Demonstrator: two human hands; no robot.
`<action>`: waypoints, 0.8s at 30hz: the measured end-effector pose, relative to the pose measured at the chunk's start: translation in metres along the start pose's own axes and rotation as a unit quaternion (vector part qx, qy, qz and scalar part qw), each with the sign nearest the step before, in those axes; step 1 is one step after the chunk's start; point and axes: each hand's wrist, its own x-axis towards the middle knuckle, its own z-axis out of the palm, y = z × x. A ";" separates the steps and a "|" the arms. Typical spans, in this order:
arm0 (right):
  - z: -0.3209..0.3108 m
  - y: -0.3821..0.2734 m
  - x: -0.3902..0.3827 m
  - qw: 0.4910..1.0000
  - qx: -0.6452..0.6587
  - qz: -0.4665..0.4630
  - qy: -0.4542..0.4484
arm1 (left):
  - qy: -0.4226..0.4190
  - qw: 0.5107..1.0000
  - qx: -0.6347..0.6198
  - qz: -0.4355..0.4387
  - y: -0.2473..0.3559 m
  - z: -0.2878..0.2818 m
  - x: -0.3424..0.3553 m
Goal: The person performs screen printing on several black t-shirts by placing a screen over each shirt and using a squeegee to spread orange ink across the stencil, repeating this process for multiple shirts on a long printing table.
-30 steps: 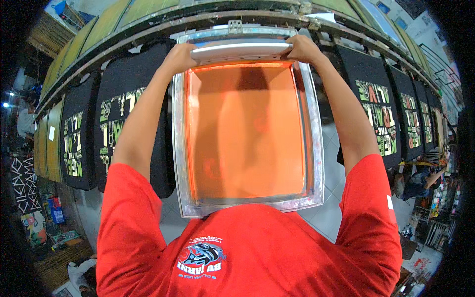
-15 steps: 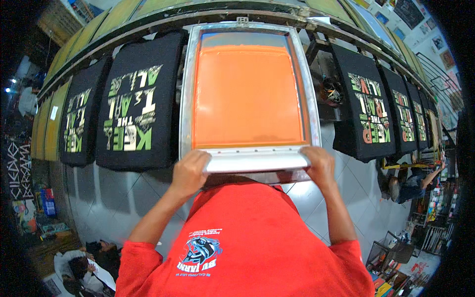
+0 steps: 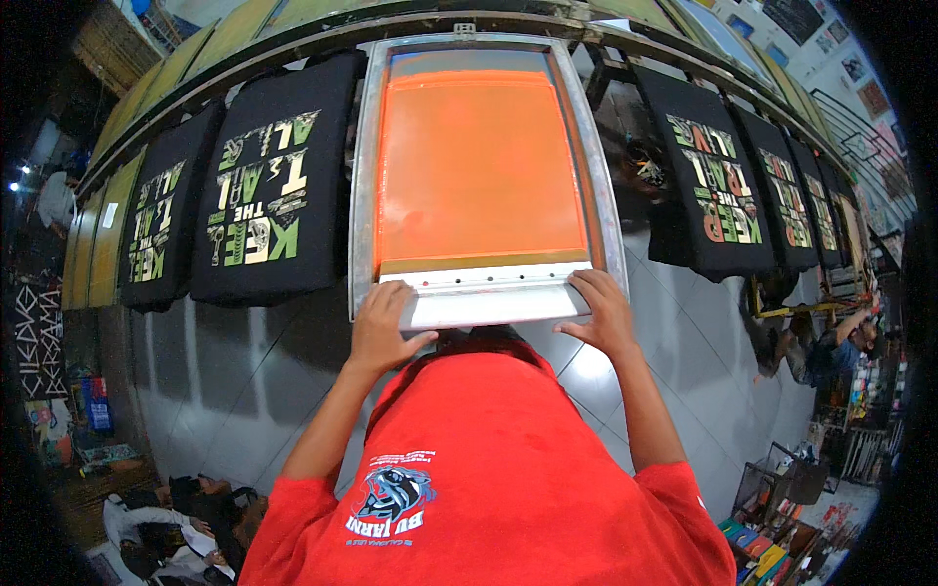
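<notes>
A wide pale squeegee (image 3: pixel 493 301) lies across the near end of a metal-framed printing screen (image 3: pixel 362 195). Bright orange ink (image 3: pixel 479 166) covers most of the mesh beyond its blade. My left hand (image 3: pixel 383 327) holds the left end of the squeegee, fingers over the top and thumb out along the near edge. At the other end, my right hand (image 3: pixel 608 314) has a similar loose grip, its thumb pointing inward. Whatever lies beneath the screen is hidden.
Black printed shirts hang over boards on the left (image 3: pixel 278 166) and right (image 3: pixel 705 176). A long rail (image 3: pixel 322 36) runs behind the screen. Grey floor tiles (image 3: pixel 244 361) show below. One person (image 3: pixel 832 342) is at far right; another (image 3: pixel 161 532) is at lower left.
Both hands have loosened from tight wraps around the squeegee's ends, and the thumbs now show on its near side. The squeegee's holed top strip shows wider. The whole view has shifted slightly.
</notes>
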 end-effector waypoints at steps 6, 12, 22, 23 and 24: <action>0.015 0.066 -0.017 0.934 0.050 0.285 0.209 | 0.233 0.934 -0.051 -0.265 -0.058 0.017 -0.018; 0.027 0.102 0.005 0.874 0.247 0.415 0.055 | 0.128 0.839 -0.350 -0.398 -0.089 0.029 0.014; -0.001 0.076 0.014 0.925 0.124 0.344 0.103 | 0.118 0.899 -0.163 -0.389 -0.049 -0.017 0.023; -0.004 0.068 0.014 0.922 0.130 0.348 0.105 | 0.121 0.900 -0.158 -0.389 -0.048 -0.021 0.020; -0.005 0.062 0.014 0.920 0.135 0.353 0.107 | 0.117 0.899 -0.156 -0.393 -0.051 -0.026 0.015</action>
